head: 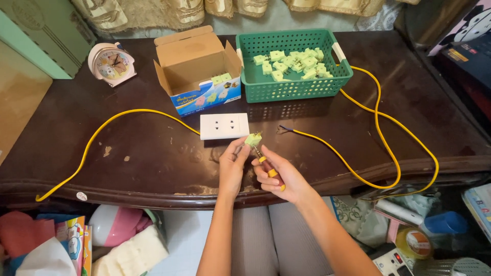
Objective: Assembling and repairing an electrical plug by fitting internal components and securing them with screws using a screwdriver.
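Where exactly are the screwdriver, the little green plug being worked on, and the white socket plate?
screwdriver (270, 171), head view, on its red and yellow handle.
green plug (252, 139), head view, on its top face.
white socket plate (224, 125), head view, on its front between the holes.

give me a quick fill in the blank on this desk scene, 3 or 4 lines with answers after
1. The left hand pinches a small ____ plug.
2. The right hand holds a screwdriver with its tip at the ____.
3. More pale green plugs lie heaped in the green ____.
4. The white socket plate lies on the table joined to a ____ cable.

Missing words: green; plug; basket; yellow
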